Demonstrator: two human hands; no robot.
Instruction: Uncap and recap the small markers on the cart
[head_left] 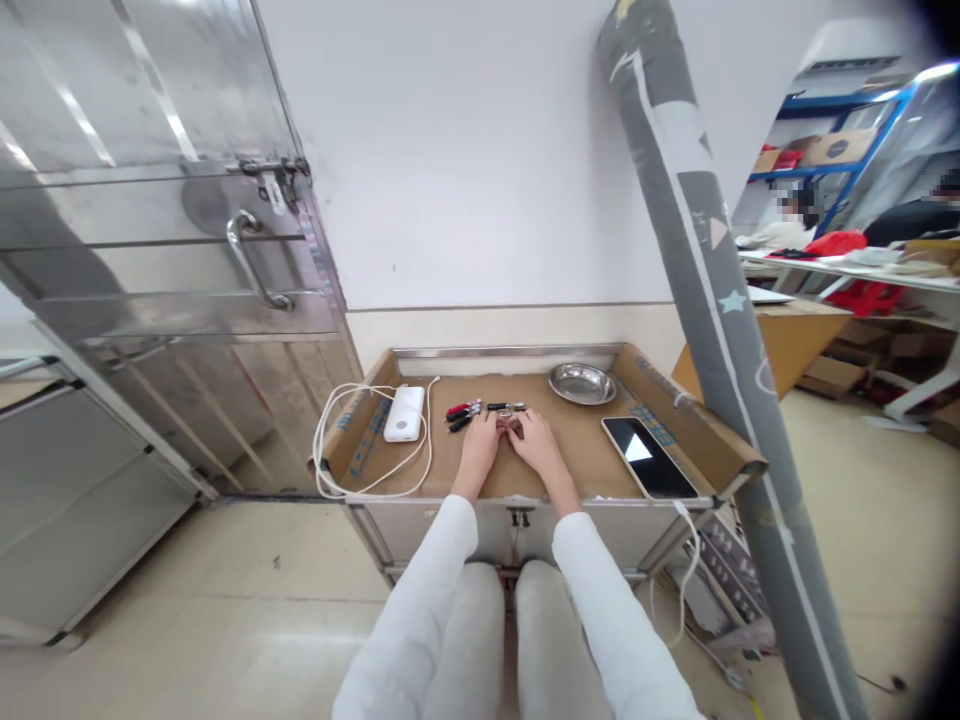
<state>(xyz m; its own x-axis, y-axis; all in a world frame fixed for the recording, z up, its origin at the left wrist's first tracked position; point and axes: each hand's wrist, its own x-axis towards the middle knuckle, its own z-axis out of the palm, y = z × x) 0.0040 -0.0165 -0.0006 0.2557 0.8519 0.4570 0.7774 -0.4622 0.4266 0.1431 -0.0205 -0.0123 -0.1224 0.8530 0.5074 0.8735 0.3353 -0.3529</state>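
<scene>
My left hand (481, 440) and my right hand (534, 438) meet over the middle of the cardboard-lined table (420, 480). The fingers of both are closed on a small brown strip-like thing (510, 423), too small and too covered for me to tell its kind. Just beyond the fingertips lies a dark, slim pen-like piece (496, 406). A few red and black pen-like pieces (459, 413) lie beside my left hand. Behind my right hand sits a shiny round metal dish (583, 384).
A white power bank (404, 413) with a looped white cable (325, 440) lies at the left. A phone (648, 458) rests at the right. A tall grey roll (697, 220) leans against the wall beside the table. A metal door (165, 250) stands at the left. People sit at far-right tables.
</scene>
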